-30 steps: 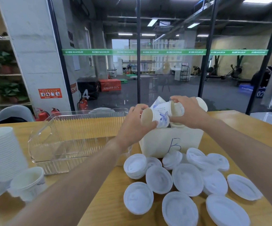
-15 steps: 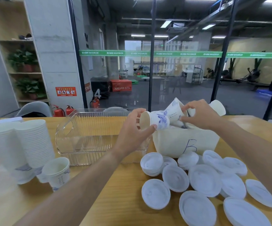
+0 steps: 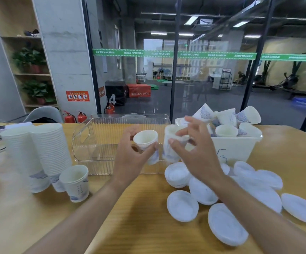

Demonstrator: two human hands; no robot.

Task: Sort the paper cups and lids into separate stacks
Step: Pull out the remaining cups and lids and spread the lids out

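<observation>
The left hand (image 3: 130, 158) grips an upright paper cup (image 3: 146, 144) above the wooden bench (image 3: 139, 217). Just beside it, the right hand (image 3: 196, 153) holds a second cup (image 3: 170, 149), fingers spread over its rim. Behind them stands a clear plastic bin (image 3: 100, 142). A white tub (image 3: 236, 149) of jumbled cups sits to the right, loose white lids (image 3: 225, 222) scattered before it. Left, tall cup stacks (image 3: 44, 154) stand near a single cup (image 3: 76, 182).

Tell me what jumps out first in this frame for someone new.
Centre frame, the left hand and right hand each grip a white paper cup over the wooden table. Flat white plastic lids lie scattered at lower right, below a white bin heaped with cups. Tall stacks of nested white cups stand at left.
</observation>
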